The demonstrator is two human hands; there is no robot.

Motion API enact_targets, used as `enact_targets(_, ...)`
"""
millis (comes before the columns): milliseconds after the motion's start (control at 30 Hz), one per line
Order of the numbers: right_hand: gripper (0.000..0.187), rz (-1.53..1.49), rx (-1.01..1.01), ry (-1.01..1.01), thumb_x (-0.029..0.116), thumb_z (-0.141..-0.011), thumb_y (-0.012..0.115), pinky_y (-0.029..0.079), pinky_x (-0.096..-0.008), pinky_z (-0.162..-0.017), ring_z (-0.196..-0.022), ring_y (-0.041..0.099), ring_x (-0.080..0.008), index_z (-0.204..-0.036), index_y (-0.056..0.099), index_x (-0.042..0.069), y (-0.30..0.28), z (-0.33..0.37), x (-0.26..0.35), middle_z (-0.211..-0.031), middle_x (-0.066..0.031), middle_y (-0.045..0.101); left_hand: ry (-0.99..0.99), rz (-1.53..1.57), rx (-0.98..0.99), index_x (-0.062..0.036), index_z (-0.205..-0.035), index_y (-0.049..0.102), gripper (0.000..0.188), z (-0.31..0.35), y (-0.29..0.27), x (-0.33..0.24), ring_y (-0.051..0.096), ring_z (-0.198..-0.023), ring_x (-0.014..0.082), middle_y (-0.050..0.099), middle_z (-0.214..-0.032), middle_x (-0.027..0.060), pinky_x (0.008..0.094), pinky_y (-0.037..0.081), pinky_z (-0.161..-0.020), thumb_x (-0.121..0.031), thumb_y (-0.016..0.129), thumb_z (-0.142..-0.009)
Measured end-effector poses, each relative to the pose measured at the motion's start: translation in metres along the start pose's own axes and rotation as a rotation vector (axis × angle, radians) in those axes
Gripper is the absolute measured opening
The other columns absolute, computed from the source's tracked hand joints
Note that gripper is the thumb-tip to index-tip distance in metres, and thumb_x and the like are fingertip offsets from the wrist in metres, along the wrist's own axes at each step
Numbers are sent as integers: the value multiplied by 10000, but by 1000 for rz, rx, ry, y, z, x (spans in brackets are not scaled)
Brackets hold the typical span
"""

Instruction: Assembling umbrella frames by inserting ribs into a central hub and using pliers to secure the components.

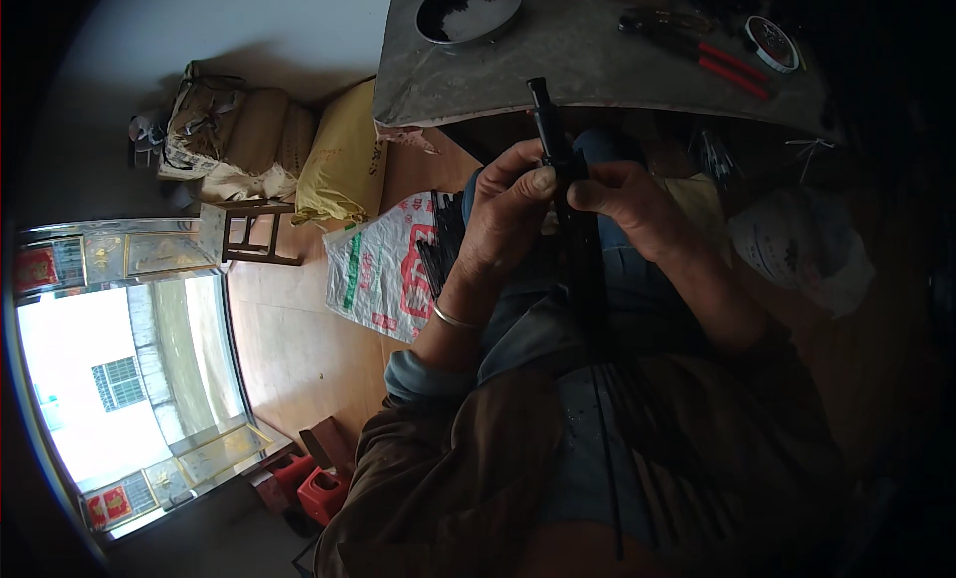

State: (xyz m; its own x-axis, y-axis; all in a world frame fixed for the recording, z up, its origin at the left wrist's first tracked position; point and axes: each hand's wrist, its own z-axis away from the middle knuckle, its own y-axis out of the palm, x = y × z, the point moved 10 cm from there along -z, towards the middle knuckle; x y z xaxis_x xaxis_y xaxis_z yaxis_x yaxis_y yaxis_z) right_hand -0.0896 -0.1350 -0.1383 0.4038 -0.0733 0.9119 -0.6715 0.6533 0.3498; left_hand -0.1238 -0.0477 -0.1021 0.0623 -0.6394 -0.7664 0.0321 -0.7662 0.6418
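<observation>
Over my lap I hold what looks like a black umbrella frame (545, 115), its capped, stepped end tilted up toward the table. Thin dark ribs run from it down along my body. My left hand (501, 212) is closed round its upper part, thumb pressed near the collar. From the other side my right hand (629, 202) pinches the same collar, thumb and bent fingers close together. Whatever small part lies between the thumbs is hidden. Left of my knees, several black rods (446, 241) lie on a white printed woven sack (370, 269).
A grey-topped table (578, 75) ahead bears a dark bowl (468, 12) with white contents, red-handled pliers (732, 70) and a round lidded tin (772, 44). Full sacks (339, 155) and a wooden stool (254, 231) stand left. Red plastic stools (324, 493) are lower left; a plastic bag (802, 244) lies right.
</observation>
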Motion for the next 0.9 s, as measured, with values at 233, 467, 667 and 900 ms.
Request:
enact_targets(233, 349, 22, 50, 22, 394, -788, 751, 346, -185, -477, -531, 456, -30, -716, 596, 90, 0, 1, -3, -610, 55, 506, -33, 136, 28, -43, -1156, 601, 285, -2, -3, 10, 611, -974, 135, 656, -1041, 48, 280, 470, -900, -126, 637, -885)
enact_targets(467, 337, 71, -41, -117, 381, -803, 735, 361, -200, -373, -452, 484, -51, -737, 597, 80, -3, -2, -7, -584, 38, 514, 8, 102, 5, -45, -1167, 591, 298, 2, -1, 5, 601, -980, 118, 651, -1043, 35, 273, 461, -909, -136, 641, -887)
enact_targets(667, 259, 10, -16, 37, 316, -834, 712, 429, -208, -531, -621, 537, -44, -835, 622, 73, 5, 9, -5, -667, 42, 552, 37, -59, -44, -69, -1146, 596, 275, 5, 1, 2, 587, -919, 88, 630, -1007, 3, 248, 473, -840, -156, 646, -890)
enact_targets(900, 293, -396, 231, -77, 169, -864, 651, 527, -303, -648, -833, 608, -147, -1117, 567, 48, 35, 10, 18, -1001, -56, 594, 41, -166, 108, -82, -1117, 600, 275, -1, 7, -12, 593, -780, 87, 569, -1126, 43, 211, 493, -582, -132, 668, -856)
